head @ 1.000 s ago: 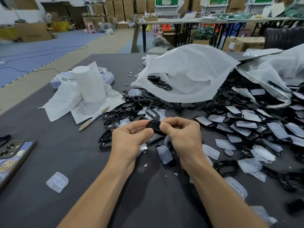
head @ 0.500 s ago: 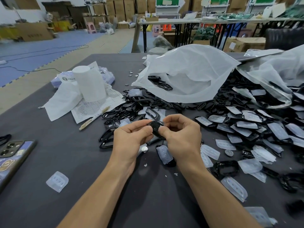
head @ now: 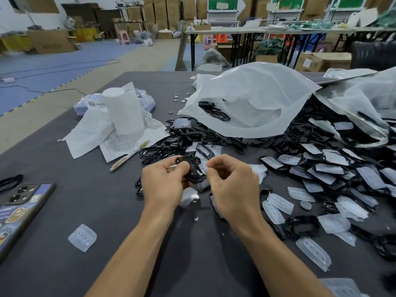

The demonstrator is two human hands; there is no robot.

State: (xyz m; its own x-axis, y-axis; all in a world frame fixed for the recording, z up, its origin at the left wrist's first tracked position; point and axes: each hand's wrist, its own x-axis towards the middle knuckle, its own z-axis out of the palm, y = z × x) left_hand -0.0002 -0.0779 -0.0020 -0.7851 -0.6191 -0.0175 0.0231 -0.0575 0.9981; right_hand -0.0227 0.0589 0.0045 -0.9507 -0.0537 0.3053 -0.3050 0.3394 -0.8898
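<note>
Nearest the camera, a clear silicone pad [head: 82, 237] is laid flat on the dark grey surface [head: 96, 200], and a phone [head: 20, 213] is laid face down at the left edge. Both forearms are extended over the middle of the surface.

The hands are held close together but apart, above the surface. The black plastic shell [head: 194, 171] is gripped in the left hand [head: 165, 185], between thumb and curled fingers, and is raised clear of the surface. The right hand [head: 234, 189] is held just beside the shell, with its fingers curled and thumb and forefinger brought together. Whether anything is pinched there cannot be told.

To the right, a coin cell [head: 305, 205] is seen among scattered clear pads. Behind the hands, a heap of black frames [head: 182, 138] is spread towards the right edge. To the left of it, a pen [head: 128, 156] is laid on a printed sheet [head: 122, 144], on which a white roll [head: 125, 110] is stood upright. Farther back, a white plastic bag [head: 246, 99] is draped over the heap. Folding tables [head: 225, 31] and cardboard boxes [head: 51, 40] are visible in the room beyond.
</note>
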